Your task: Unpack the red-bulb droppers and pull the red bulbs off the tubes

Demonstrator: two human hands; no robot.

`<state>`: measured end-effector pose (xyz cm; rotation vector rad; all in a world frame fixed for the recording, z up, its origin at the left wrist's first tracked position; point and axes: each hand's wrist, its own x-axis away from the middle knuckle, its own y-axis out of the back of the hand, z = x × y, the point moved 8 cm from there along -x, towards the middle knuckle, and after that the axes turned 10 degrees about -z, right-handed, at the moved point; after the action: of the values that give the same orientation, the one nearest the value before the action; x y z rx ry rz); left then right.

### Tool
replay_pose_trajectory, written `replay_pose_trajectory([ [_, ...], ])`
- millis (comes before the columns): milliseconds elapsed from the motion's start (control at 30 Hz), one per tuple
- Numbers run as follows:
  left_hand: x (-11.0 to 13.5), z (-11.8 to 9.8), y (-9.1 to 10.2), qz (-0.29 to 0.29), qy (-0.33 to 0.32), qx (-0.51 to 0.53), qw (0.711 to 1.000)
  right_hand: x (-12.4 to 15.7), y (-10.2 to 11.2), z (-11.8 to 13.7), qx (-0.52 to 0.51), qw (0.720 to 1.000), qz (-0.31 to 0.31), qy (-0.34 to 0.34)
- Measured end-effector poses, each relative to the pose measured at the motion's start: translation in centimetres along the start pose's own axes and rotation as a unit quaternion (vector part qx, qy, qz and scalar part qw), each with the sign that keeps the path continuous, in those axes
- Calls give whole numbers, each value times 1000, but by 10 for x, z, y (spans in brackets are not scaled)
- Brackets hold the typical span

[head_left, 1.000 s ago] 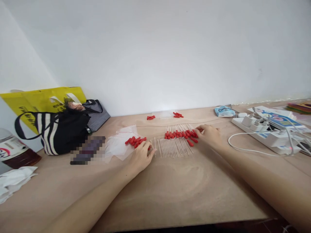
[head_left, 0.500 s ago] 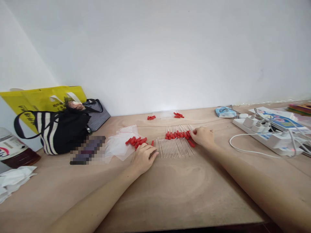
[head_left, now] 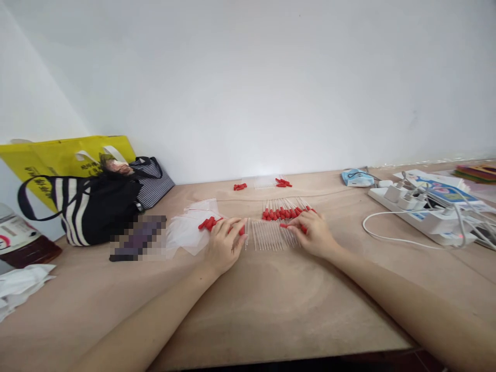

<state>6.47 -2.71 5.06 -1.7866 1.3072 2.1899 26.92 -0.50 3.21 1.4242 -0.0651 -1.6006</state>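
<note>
Left hand (head_left: 225, 247): fingers curled, thumb and fingertips pinched on red piece (head_left: 242, 229), at nine o'clock from clear sticks (head_left: 267, 236). Right hand (head_left: 314, 233): half curled, pinching another red piece (head_left: 284, 226) over sticks' right end. Row of red pieces (head_left: 282, 213) at ten o'clock from right hand; red pile (head_left: 209, 223) at eleven from left.

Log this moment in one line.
Left hand: at red piece, grip unclear | Right hand: pinching another red piece | Clear sticks: row between hands
</note>
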Motion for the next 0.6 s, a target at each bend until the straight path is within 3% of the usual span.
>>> replay_pose_trajectory([
  [200, 6, -31, -9, 27, -109, 46, 993, 15, -11, 44, -61, 995, 25, 81],
  [600, 7, -46, -11, 26, -168, -4, 985, 21, -15, 67, -35, 988, -3, 152],
])
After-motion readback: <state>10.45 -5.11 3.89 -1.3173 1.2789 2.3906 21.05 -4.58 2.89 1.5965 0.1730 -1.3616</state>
